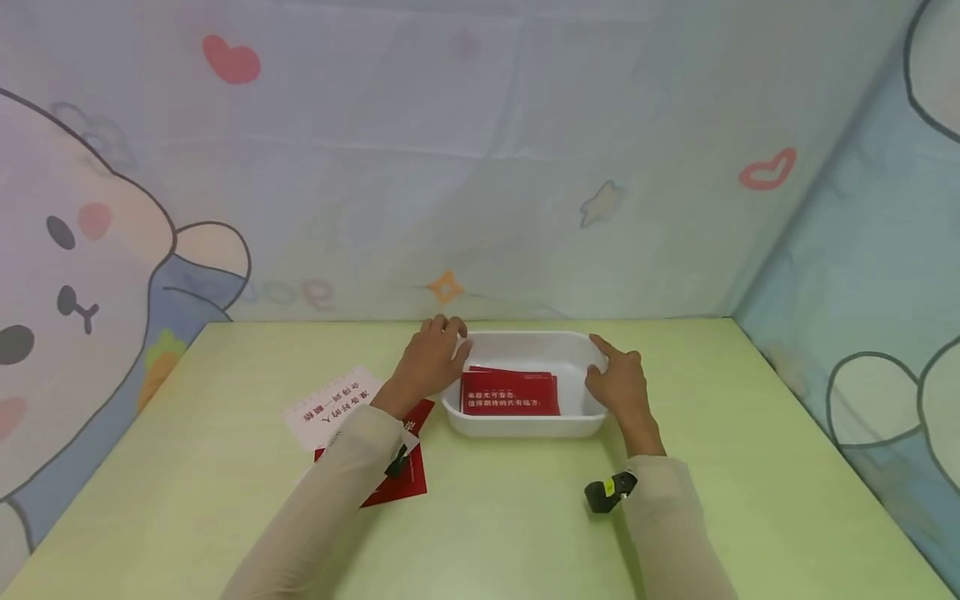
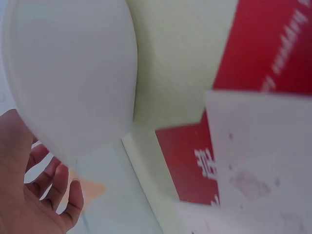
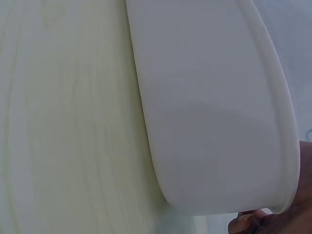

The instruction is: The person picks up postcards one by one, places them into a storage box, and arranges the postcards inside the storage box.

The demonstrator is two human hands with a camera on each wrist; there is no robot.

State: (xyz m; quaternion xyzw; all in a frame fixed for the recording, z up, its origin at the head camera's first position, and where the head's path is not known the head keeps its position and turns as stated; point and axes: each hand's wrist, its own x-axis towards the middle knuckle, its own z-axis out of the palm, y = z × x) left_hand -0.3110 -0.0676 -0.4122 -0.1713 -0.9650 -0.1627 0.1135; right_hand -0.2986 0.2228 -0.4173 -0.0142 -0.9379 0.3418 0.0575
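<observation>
A white oblong plastic tub (image 1: 528, 427) sits towards the back of the table, with red printed cards (image 1: 510, 394) lying inside. My left hand (image 1: 429, 360) grips its left end, thumb at the rim. In the left wrist view, the fingers of that hand (image 2: 29, 185) curl by the outside of the tub wall (image 2: 73, 73). The right end is held by my right hand (image 1: 622, 385), with the thumb over the inner side and the index finger stretched along the rim. Part of this hand (image 3: 303, 209) shows past the tub's corner (image 3: 209, 107) in the right wrist view.
Left of the tub, a pale card (image 1: 330, 408) with dark lettering lies beside and over red cards (image 1: 408, 479), partly hidden by my left sleeve (image 1: 330, 492). A printed cloth (image 1: 517, 208) hangs behind the table's back edge. A small black device (image 1: 609, 493) sits on my right wrist.
</observation>
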